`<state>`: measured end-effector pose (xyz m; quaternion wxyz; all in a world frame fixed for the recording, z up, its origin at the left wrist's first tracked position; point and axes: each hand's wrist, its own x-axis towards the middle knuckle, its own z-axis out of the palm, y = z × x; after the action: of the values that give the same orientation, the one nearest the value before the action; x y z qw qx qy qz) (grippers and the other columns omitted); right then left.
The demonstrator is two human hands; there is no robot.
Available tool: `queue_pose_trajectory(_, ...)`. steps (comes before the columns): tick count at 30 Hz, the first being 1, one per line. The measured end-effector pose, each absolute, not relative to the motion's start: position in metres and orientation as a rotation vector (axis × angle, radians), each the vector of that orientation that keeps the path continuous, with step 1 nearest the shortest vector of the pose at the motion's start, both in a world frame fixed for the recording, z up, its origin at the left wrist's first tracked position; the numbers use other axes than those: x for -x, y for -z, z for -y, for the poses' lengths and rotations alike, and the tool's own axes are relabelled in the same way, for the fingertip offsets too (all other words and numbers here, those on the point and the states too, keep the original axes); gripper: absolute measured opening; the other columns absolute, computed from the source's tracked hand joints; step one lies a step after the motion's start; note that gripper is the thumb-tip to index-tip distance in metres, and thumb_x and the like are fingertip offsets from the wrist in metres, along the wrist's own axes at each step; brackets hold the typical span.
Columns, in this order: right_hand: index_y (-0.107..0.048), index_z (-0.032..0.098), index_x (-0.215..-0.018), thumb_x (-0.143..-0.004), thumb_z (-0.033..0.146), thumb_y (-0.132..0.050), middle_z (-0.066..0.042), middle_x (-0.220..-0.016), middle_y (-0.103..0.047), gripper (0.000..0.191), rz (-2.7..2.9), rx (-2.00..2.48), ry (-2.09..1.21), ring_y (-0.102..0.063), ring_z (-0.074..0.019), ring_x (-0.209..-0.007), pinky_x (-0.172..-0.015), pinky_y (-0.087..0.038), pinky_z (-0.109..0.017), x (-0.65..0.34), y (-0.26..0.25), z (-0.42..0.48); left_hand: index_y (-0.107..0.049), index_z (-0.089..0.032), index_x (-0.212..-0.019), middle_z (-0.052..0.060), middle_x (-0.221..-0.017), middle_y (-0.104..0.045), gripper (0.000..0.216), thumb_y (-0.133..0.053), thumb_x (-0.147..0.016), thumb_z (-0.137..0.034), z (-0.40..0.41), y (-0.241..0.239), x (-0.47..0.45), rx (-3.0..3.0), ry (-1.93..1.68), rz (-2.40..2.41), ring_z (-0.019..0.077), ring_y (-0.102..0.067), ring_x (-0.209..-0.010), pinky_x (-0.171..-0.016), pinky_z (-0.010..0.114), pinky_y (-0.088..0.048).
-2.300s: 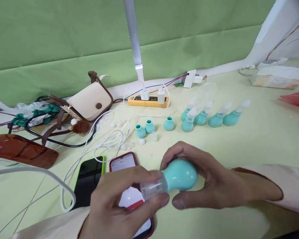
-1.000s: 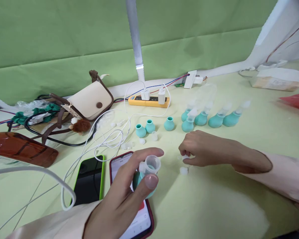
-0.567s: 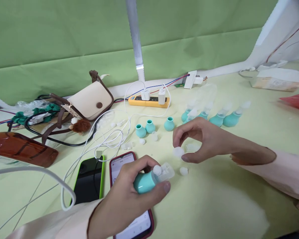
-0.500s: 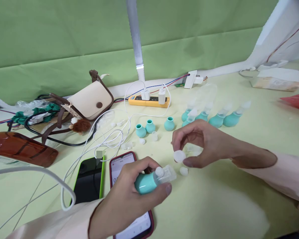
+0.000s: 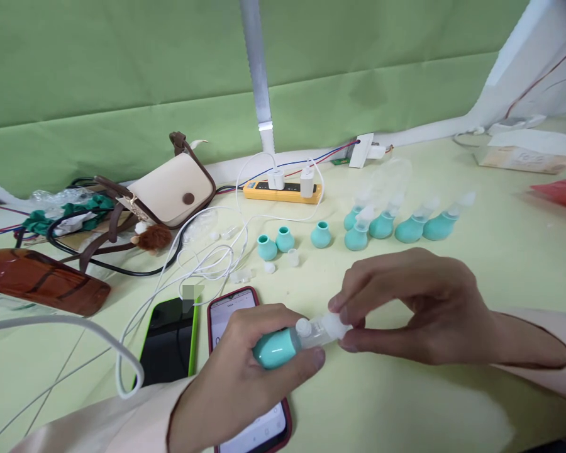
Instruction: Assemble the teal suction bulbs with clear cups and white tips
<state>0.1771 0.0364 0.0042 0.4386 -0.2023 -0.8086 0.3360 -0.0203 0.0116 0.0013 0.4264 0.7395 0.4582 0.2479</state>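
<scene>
A pale yellow worktop (image 5: 405,409) carries a cream bag (image 5: 165,189) at the back left. Near the front, the left hand (image 5: 236,371) curls round a teal bulb (image 5: 276,348), and the right hand (image 5: 424,308) pinches a white cap (image 5: 334,326). A red-cased phone (image 5: 271,428) lies partly hidden beneath the left hand. The bulb lies sideways, its clear fitting (image 5: 315,333) pointing right. The cap is up against the fitting's outer end.
</scene>
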Motion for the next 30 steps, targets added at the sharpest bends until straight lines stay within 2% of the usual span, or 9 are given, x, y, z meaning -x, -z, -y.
queue_pose_trajectory(4,-0.064,0.010,-0.069,-0.066,0.005,-0.067,-0.005,-0.066,-0.063,0.006,2.127,0.448,-0.601,-0.062,-0.0089,-0.066,-0.061,-0.051,-0.012,-0.178,-0.006,-0.034,-0.055,-0.015,-0.063,-0.004,-0.055,-0.043,0.017,-0.056,-0.076,-0.025,-0.013,-0.001,0.021,-1.911,-0.551,-1.124,0.0083,-0.039,-0.054,-0.049,0.019,-0.029)
queue_pose_trajectory(13,-0.066,0.007,-0.066,-0.065,0.008,-0.069,-0.007,-0.062,-0.065,0.003,2.105,0.484,-0.758,-0.062,-0.0092,-0.057,-0.051,-0.051,-0.015,-0.177,-0.002,-0.037,-0.055,-0.018,-0.070,-0.005,-0.061,-0.050,0.014,-0.053,-0.082,-0.026,-0.010,0.004,0.027,-2.125,-0.556,-1.075,0.0084,-0.044,-0.059,-0.055,0.019,-0.032)
queue_pose_trajectory(21,-0.067,0.012,-0.066,-0.062,0.012,-0.072,-0.004,-0.064,-0.067,0.006,2.024,0.550,-0.952,-0.064,-0.0091,-0.061,-0.055,-0.053,-0.013,-0.174,0.007,-0.040,-0.056,-0.017,-0.071,-0.002,-0.064,-0.053,0.018,-0.049,-0.084,-0.027,-0.007,0.004,0.029,-2.221,-0.503,-1.116,0.0108,-0.048,-0.061,-0.055,0.023,-0.032)
queue_pose_trajectory(26,-0.068,0.013,-0.067,-0.062,0.013,-0.071,-0.003,-0.064,-0.068,0.006,1.994,0.567,-1.088,-0.063,-0.0088,-0.057,-0.053,-0.053,-0.014,-0.173,0.010,-0.039,-0.059,-0.018,-0.080,-0.001,-0.065,-0.055,0.012,-0.048,-0.084,-0.024,-0.005,0.003,0.031,-2.314,-0.489,-1.058,0.0116,-0.050,-0.060,-0.054,0.025,-0.033)
queue_pose_trajectory(30,-0.068,0.017,-0.067,-0.061,0.015,-0.072,-0.001,-0.064,-0.068,0.006,1.954,0.593,-1.171,-0.062,-0.0082,-0.055,-0.062,-0.056,-0.018,-0.173,0.012,-0.037,-0.058,-0.017,-0.076,-0.001,-0.066,-0.056,0.012,-0.049,-0.083,-0.022,-0.006,0.004,0.028,-2.299,-0.521,-1.045,0.0115,-0.051,-0.060,-0.054,0.024,-0.035)
